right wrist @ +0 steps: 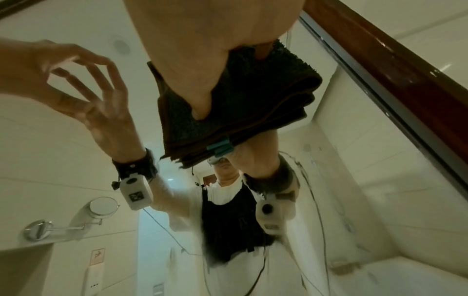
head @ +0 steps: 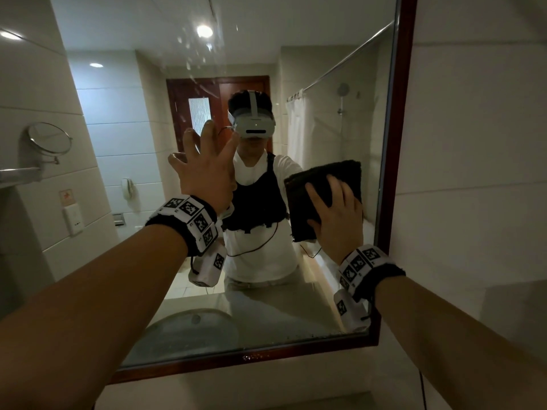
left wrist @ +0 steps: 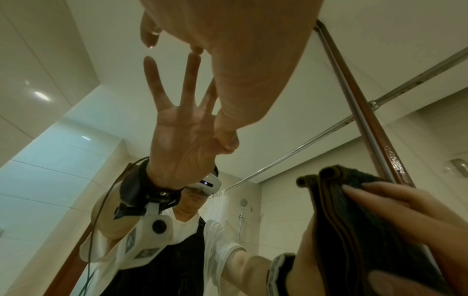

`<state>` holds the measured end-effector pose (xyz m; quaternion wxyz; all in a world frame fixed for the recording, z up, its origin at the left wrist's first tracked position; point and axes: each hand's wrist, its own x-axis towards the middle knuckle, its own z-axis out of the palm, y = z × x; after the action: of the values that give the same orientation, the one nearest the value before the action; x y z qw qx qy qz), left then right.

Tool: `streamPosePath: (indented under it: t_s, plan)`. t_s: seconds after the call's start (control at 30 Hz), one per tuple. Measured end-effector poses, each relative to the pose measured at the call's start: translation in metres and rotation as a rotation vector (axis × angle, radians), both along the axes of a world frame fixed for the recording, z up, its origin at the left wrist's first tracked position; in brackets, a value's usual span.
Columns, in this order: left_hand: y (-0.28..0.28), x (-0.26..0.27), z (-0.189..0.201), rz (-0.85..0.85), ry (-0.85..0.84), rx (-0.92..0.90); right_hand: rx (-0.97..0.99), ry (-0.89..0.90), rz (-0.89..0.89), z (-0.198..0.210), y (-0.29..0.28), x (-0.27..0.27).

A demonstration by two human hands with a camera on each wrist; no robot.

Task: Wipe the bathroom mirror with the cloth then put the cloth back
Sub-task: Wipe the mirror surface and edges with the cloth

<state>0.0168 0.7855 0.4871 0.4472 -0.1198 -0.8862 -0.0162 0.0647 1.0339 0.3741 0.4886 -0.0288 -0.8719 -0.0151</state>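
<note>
Right hand (head: pixel 337 220), fingers flat and spread, presses a folded dark brown terry cloth (head: pixel 322 184) against the wood-framed wall mirror (head: pixel 393 173) near its right edge. Cloth's long axis runs roughly vertical, top tilted right. Left hand (head: pixel 207 170) open, fingers splayed, fingertips touching the glass, holding nothing.

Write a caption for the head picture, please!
Right hand presses folded dark terry cloth on wood-framed bathroom mirror; left hand open.

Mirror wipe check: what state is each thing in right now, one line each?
Mirror: droplets and streaks near the top centre.
Cloth: folded, flat against the glass by the right frame edge.
Right hand: fingers spread, pressing the cloth.
Left hand: open, fingertips on the glass, holding nothing.
Mirror frame: wet spots on its bottom edge.
</note>
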Motion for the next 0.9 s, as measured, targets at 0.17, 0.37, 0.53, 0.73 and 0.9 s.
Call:
streamPosePath:
  t_s: [0.17,0.37,0.53,0.73,0.9]
  plan:
    - [0.000,-0.002,-0.001,-0.011,0.017,0.002,-0.002,0.015,-0.006,0.016,0.003,-0.005]
    - [0.000,-0.003,-0.001,-0.013,0.022,0.008,-0.107,0.024,-0.008,0.127,0.003,-0.013]
    - [0.002,-0.001,-0.001,-0.010,0.034,0.014,-0.121,0.056,-0.012,0.149,0.001,-0.013]
    - [0.003,0.001,-0.002,-0.009,0.051,0.021,-0.043,0.050,-0.058,0.074,-0.004,-0.009]
    - [0.003,0.004,-0.003,-0.023,0.033,0.036,-0.018,-0.046,-0.009,-0.021,-0.006,0.000]
